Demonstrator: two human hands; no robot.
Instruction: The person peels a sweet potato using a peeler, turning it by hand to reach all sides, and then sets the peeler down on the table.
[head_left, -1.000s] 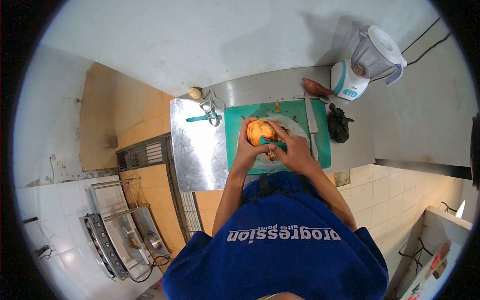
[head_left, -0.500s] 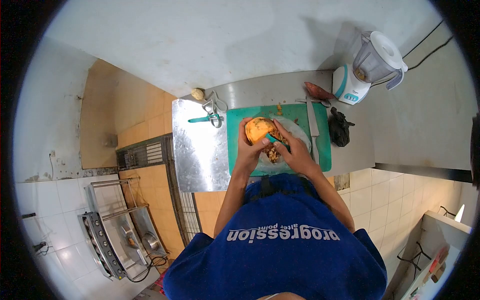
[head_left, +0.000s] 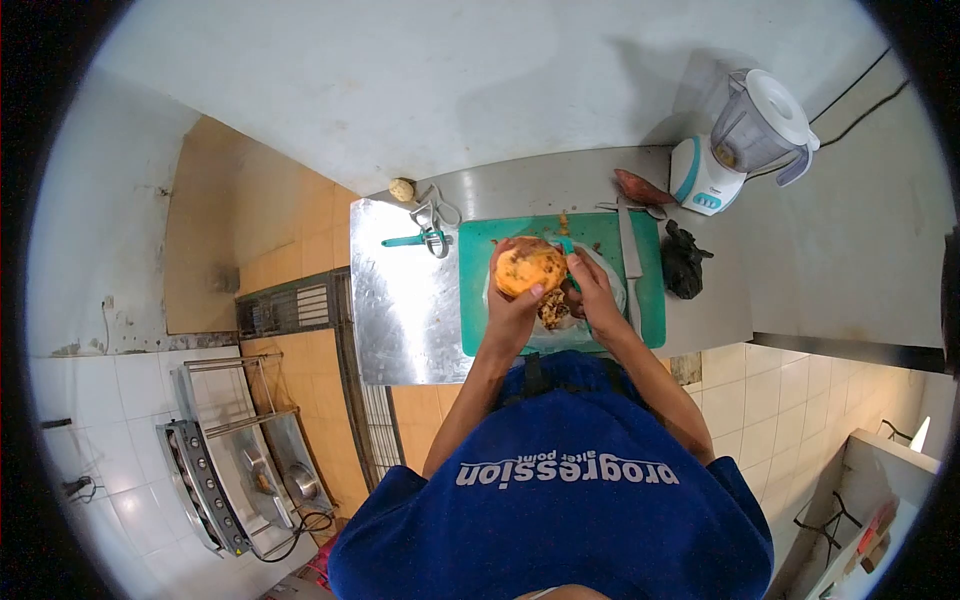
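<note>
My left hand (head_left: pixel 513 312) is closed around a large, rounded orange vegetable or fruit (head_left: pixel 530 268), partly peeled, with brown patches on it; its exact kind does not show. Against its right side, my right hand (head_left: pixel 594 292) grips a small teal-handled tool (head_left: pixel 566 246) that looks like a peeler, its blade end hard to make out. Both hands are above the green cutting board (head_left: pixel 480 330). Beneath them lies a clear plastic bag (head_left: pixel 612 270) with a heap of brown and orange peelings (head_left: pixel 552 310), partly covered by the hands.
A long knife (head_left: pixel 629 245) lies along the board's right side. Beyond it are a black plastic bag (head_left: pixel 682 260), a reddish sweet potato (head_left: pixel 642 187) and a blender (head_left: pixel 712 175). At left sit a teal-handled tool (head_left: pixel 405 241), white cord-like loops and a pale round item (head_left: pixel 401 189).
The orange piece has been turned, showing more of its peeled, spotted face. My right hand has moved right and the teal tool has shifted from its front to its upper right side.
</note>
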